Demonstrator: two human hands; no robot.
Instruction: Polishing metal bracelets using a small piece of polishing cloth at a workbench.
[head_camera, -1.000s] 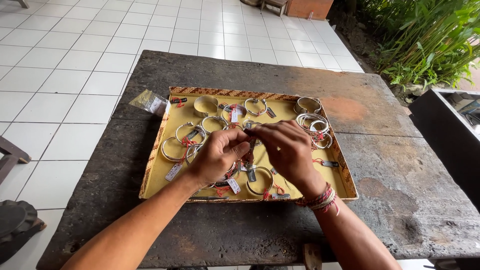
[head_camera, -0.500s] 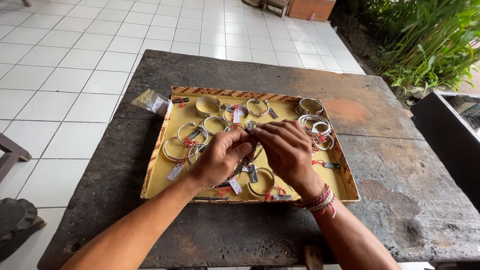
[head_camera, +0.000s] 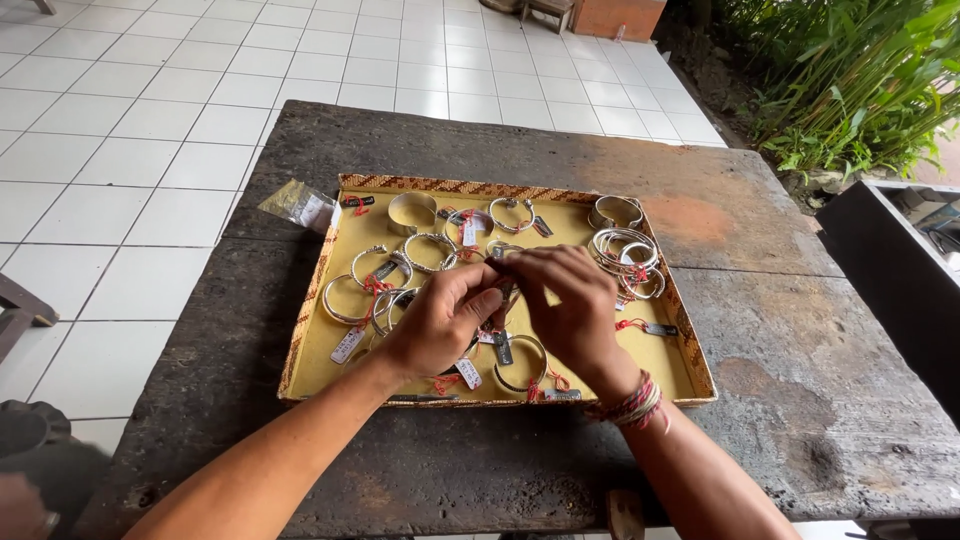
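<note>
On the dark table (head_camera: 800, 330) there was 1 shallow yellow tray (head_camera: 690, 375) with a woven patterned rim. In it lay silver bangles: 1 wide plain cuff (head_camera: 411, 211) at the back, 2 thinner ones (head_camera: 510, 214) beside it, 1 cuff (head_camera: 615, 211) in the far right corner, a stack (head_camera: 628, 258) too tangled to count below that, about 4 rings (head_camera: 375, 283) on the left, and 1 (head_camera: 522, 363) near the front edge. Most carried 1 small tag on red string. 1 clear plastic bag (head_camera: 300, 204) sat just off the tray's far left corner. 2 hands, the left hand (head_camera: 440, 320) and the right hand (head_camera: 570, 300), met over the middle. 1 bundle of string bracelets (head_camera: 632, 405) circled the right wrist.
</note>
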